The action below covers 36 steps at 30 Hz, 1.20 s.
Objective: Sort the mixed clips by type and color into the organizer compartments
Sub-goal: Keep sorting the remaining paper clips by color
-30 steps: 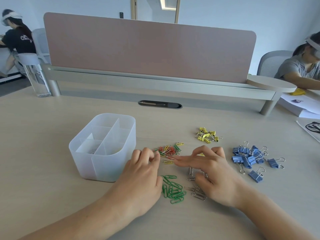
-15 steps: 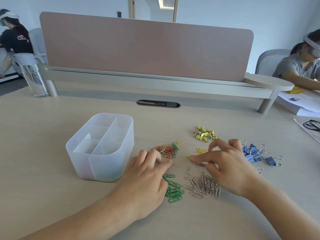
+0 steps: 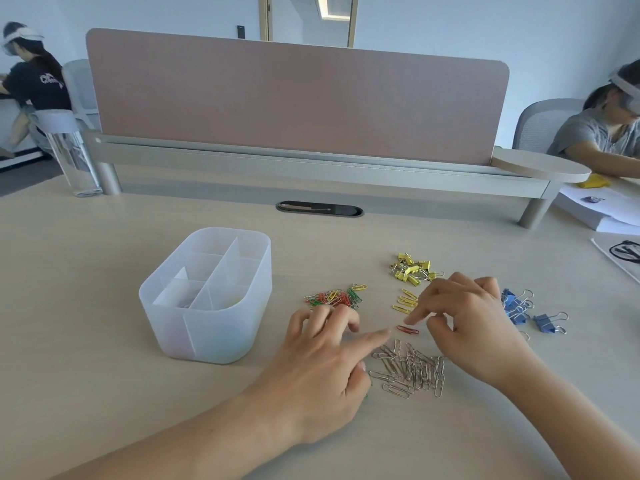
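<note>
Where the red clip lies mid-frame, my left hand points, released. My right hand hovers beside it, released too.

Well beyond the fingers a pink divider panel stands across the desk, with a dark cable slot just before it. Far to their left stands a clear bottle. Far to their right lie white papers.

organizer top unobstructed | desk bare leftward — 5 clip piles crowd right
</note>
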Motion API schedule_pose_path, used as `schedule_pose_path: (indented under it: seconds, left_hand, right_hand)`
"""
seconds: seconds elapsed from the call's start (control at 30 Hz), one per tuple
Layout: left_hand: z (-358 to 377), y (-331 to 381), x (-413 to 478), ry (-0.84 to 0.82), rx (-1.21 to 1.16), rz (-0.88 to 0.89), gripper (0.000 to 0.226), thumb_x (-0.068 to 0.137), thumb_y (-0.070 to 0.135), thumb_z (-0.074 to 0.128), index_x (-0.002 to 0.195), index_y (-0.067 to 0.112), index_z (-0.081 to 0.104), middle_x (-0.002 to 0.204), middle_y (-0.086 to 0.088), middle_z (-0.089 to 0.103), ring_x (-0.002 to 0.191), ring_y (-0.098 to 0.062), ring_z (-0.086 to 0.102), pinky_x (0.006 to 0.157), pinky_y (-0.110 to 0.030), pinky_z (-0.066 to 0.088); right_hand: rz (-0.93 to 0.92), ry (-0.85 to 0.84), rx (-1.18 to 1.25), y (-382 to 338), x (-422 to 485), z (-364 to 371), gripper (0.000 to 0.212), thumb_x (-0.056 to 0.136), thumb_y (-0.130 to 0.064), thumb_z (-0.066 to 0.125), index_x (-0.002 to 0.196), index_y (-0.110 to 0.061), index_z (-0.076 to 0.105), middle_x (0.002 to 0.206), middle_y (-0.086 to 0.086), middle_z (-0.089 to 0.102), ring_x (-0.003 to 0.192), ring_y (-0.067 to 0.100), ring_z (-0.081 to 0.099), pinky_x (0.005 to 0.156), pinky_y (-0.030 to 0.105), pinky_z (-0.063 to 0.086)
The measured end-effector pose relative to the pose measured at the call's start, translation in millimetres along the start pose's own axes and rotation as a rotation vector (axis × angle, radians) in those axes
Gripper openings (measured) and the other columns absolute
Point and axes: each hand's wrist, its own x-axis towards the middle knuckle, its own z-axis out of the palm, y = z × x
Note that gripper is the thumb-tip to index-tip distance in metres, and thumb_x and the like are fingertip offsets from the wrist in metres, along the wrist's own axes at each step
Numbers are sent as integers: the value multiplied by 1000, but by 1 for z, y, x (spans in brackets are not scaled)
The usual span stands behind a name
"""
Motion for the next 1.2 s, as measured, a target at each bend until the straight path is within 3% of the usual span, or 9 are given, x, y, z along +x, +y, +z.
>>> schedule_pose_path:
  seconds: [0.2, 0.3, 0.5, 0.6, 0.73, 0.87, 1.0, 1.1, 1.2]
  left_hand:
    - [0, 2, 0, -13, -18, 64, 49, 90, 38, 28, 134, 46, 46, 116, 9, 38, 114, -15, 35, 106, -43, 17]
    - [0, 2, 0, 17, -30, 85, 48, 89, 35, 29, 132, 45, 48, 115, 10, 39, 112, -14, 36, 105, -40, 16]
    - [-6, -12, 1, 23, -30, -150, 65, 82, 40, 7, 138, 36, 40, 122, 14, 32, 117, -12, 30, 104, -31, 18]
    - [-6, -20, 3, 43, -3, -240, 75, 77, 42, -1, 140, 30, 37, 123, 12, 28, 116, -13, 27, 100, -27, 20]
    - [-3, -24, 1, 23, -4, -299, 81, 77, 42, -5, 151, 24, 21, 130, 9, 23, 119, -13, 21, 104, -24, 23]
    - [-4, -25, 0, 22, -14, -313, 89, 71, 44, -9, 153, 21, 16, 137, 7, 21, 122, -14, 20, 108, -24, 25]
    - [-2, -23, 2, 3, 31, -274, 84, 71, 42, -8, 153, 33, 11, 142, 8, 20, 126, -15, 19, 108, -25, 23]
    - [0, -20, 5, -9, 62, -250, 82, 73, 41, -6, 151, 38, 17, 144, 11, 20, 128, -14, 19, 109, -29, 19]
    - [1, -17, 6, -16, 37, -228, 77, 75, 42, -2, 147, 43, 23, 142, 15, 20, 128, -12, 20, 109, -32, 19]
  right_hand:
    - [38, -165, 166, -4, 0, -3, 19, 68, -19, 47, 63, -35, 57, 73, -17, 60, 78, 7, 52, 72, 20, 36]
    - [60, -115, 281, -6, 1, -7, 18, 66, -14, 50, 66, -31, 57, 75, -13, 59, 78, 7, 52, 65, 12, 37]
    - [152, -137, 253, 3, -2, 2, 20, 79, -26, 77, 80, -31, 58, 89, -14, 55, 92, 1, 50, 71, 5, 34]
    - [208, -183, 260, 2, -1, 4, 22, 75, -38, 79, 79, -32, 58, 89, -14, 56, 90, -2, 52, 72, 7, 37]
    - [205, -175, 251, 0, 1, 3, 21, 77, -29, 80, 73, -30, 59, 82, -11, 58, 83, 0, 54, 69, 8, 39]
    - [148, -184, 248, -4, 1, 4, 20, 79, -18, 79, 72, -28, 62, 75, -11, 58, 77, 1, 54, 65, 7, 38]
    - [88, -123, 239, -5, 1, 7, 19, 82, -16, 74, 78, -31, 63, 77, -13, 59, 81, 6, 53, 67, 11, 38]
    - [2, -61, 202, -16, 1, 11, 13, 88, -23, 61, 90, -36, 64, 86, -19, 58, 89, 1, 50, 75, 18, 37]
    - [-48, -135, 117, -32, 0, 13, 31, 84, -32, 43, 110, -40, 59, 107, -28, 54, 104, -2, 44, 88, 22, 29]
